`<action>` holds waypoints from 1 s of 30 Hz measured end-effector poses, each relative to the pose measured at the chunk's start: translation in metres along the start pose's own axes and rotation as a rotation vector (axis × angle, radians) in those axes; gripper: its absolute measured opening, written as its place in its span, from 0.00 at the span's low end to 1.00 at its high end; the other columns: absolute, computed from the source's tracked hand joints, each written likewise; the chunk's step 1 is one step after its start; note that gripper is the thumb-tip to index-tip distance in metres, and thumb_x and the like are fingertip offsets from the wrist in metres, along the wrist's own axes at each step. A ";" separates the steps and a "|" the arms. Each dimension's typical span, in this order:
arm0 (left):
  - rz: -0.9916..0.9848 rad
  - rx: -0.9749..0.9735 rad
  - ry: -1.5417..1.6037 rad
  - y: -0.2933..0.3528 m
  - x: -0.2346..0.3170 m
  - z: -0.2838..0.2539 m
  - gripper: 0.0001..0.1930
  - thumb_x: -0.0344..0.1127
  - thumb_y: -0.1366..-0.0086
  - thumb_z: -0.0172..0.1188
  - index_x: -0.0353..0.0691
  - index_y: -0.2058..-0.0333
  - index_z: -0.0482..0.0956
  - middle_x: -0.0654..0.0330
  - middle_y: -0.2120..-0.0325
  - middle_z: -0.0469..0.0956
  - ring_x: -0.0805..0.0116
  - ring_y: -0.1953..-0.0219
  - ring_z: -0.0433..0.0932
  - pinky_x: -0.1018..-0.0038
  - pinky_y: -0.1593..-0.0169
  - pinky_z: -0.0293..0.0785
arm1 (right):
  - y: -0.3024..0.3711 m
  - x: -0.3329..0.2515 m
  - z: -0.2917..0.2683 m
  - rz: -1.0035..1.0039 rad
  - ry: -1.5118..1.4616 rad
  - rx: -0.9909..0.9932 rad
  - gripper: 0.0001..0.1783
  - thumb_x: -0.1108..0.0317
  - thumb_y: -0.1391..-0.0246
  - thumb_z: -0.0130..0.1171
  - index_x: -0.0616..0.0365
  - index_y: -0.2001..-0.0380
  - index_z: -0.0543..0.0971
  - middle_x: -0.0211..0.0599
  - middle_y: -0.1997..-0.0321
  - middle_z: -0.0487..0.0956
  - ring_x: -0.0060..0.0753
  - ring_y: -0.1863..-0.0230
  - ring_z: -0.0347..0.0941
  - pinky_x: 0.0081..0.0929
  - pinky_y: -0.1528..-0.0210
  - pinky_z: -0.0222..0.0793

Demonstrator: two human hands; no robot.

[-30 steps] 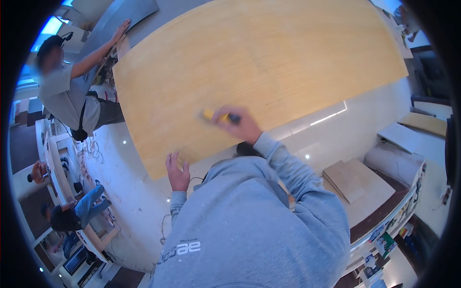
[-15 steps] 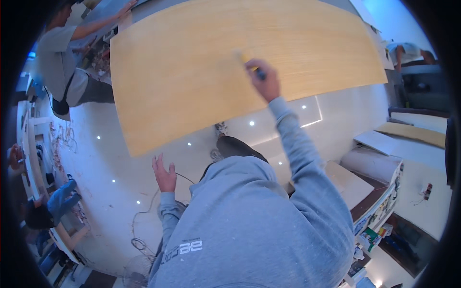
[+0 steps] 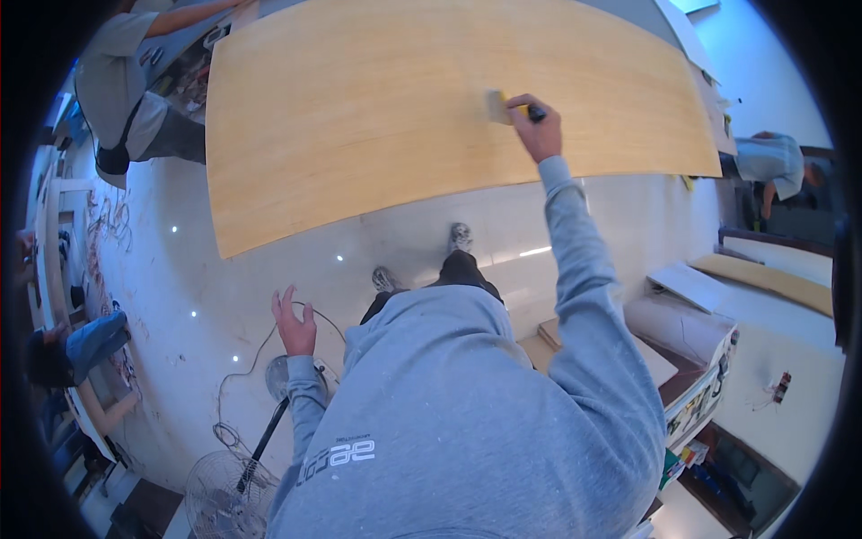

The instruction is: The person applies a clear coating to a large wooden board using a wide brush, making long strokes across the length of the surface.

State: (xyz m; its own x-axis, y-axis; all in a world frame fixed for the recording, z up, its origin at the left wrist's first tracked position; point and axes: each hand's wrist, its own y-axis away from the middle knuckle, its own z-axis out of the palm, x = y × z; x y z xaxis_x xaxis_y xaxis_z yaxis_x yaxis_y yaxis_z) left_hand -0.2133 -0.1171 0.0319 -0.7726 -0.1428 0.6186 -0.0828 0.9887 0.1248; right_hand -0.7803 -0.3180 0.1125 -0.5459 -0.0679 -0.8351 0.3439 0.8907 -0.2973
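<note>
Partly hidden, right hand (image 3: pixel 537 135) grips blurred yellow tool (image 3: pixel 503 105) on plywood sheet (image 3: pixel 377 108).

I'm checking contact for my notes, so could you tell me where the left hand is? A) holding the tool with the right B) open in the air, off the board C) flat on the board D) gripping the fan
B: the left hand hangs open with fingers spread, clear of the board, while the right hand alone holds the tool against the board.

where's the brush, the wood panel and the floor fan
brush (image 3: pixel 499 106), head view, on its pale bristle end
wood panel (image 3: pixel 377 117), head view, on its bare middle
floor fan (image 3: pixel 220 494), head view, on its wire cage
</note>
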 end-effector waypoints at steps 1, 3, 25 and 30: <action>-0.015 0.029 -0.004 0.003 0.005 0.001 0.28 0.30 0.37 0.64 0.40 0.37 0.72 0.37 0.33 0.59 0.39 0.30 0.61 0.55 0.30 0.61 | 0.010 -0.014 0.017 -0.012 -0.135 -0.056 0.03 0.72 0.47 0.67 0.55 0.69 0.87 0.22 0.79 0.78 0.15 0.78 0.62 0.23 0.75 0.60; -0.019 0.068 -0.040 0.005 0.015 0.010 0.28 0.31 0.37 0.64 0.40 0.37 0.72 0.37 0.33 0.59 0.39 0.31 0.61 0.55 0.30 0.61 | 0.042 -0.041 0.059 -0.020 -0.426 -0.223 0.08 0.80 0.47 0.65 0.54 0.69 0.87 0.20 0.75 0.80 0.14 0.76 0.65 0.20 0.72 0.62; 0.021 0.026 -0.118 -0.001 0.289 0.157 0.26 0.31 0.35 0.64 0.39 0.38 0.72 0.37 0.33 0.61 0.39 0.30 0.60 0.54 0.29 0.59 | 0.042 0.022 -0.055 0.117 -0.525 -0.627 0.05 0.66 0.49 0.68 0.53 0.69 0.86 0.32 0.75 0.79 0.25 0.72 0.71 0.32 0.66 0.69; 0.081 0.015 -0.155 0.001 0.297 0.158 0.27 0.31 0.35 0.63 0.39 0.38 0.72 0.37 0.33 0.61 0.39 0.30 0.59 0.54 0.29 0.58 | 0.012 0.131 -0.115 0.237 -0.407 -0.640 0.06 0.66 0.54 0.67 0.56 0.72 0.86 0.29 0.74 0.82 0.20 0.69 0.74 0.28 0.61 0.73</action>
State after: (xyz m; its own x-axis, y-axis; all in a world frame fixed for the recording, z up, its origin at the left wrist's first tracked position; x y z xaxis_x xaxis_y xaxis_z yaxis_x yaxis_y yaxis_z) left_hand -0.5425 -0.1518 0.0930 -0.8651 -0.0555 0.4986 -0.0252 0.9974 0.0673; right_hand -0.9352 -0.2651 0.0531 -0.1482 0.1065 -0.9832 -0.1573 0.9790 0.1298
